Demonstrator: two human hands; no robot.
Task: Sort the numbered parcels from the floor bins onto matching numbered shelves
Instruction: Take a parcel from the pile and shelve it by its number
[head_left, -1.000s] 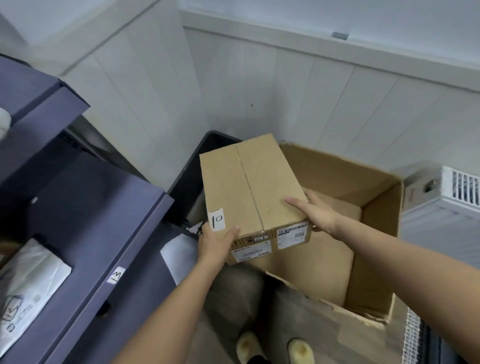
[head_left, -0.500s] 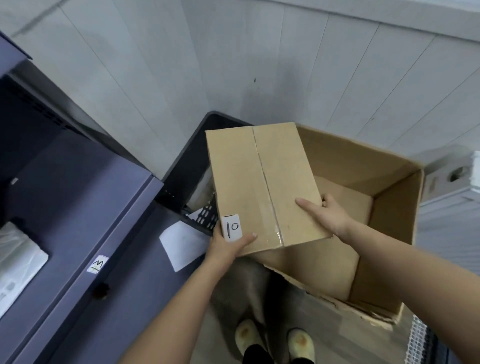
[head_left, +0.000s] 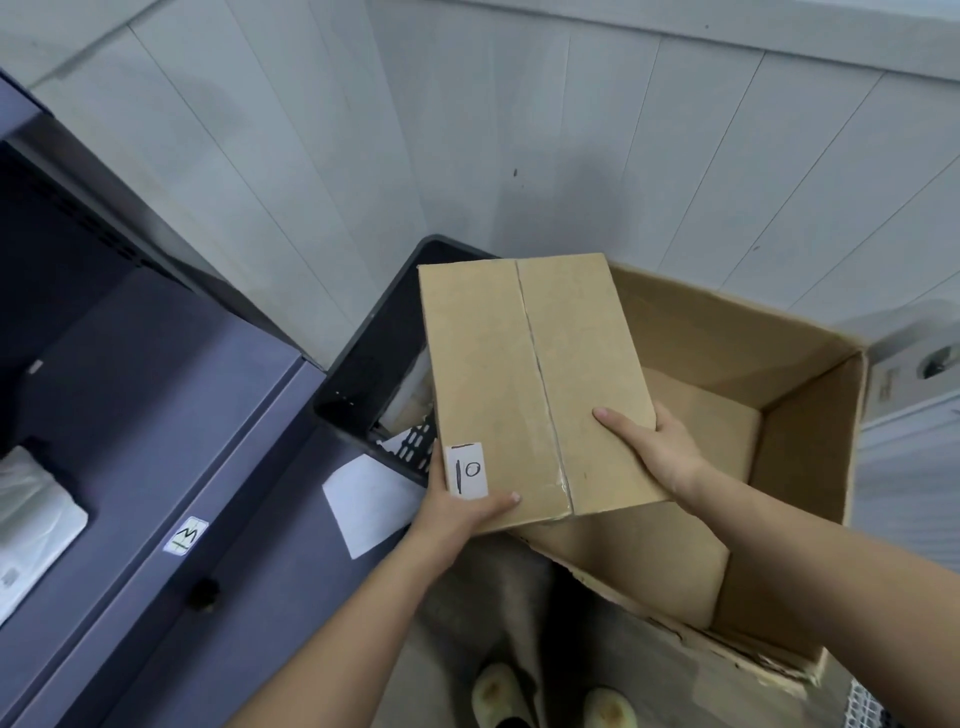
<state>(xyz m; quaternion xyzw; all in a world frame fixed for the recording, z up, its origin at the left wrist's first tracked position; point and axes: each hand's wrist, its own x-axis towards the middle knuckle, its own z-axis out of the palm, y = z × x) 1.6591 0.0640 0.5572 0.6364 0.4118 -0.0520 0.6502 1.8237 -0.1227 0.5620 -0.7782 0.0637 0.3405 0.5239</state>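
- Head view gives us the parcel, a taped cardboard box held up in the air, its white label reading "10" at the near left corner.
- Left hand grips that near left corner, thumb lying across the top just beside the label; right hand clamps the parcel's near right edge, thumb on top, fingers hidden underneath.
- Below and right of the parcel sits the big open carton; below and left, the dark floor bin with a white paper beside it.
- Further left of the parcel, the grey shelf unit shows a tag reading "3", I think — no match.
- My call: keep both hands under the load, keep the label facing up, and find shelf 10 before setting down.
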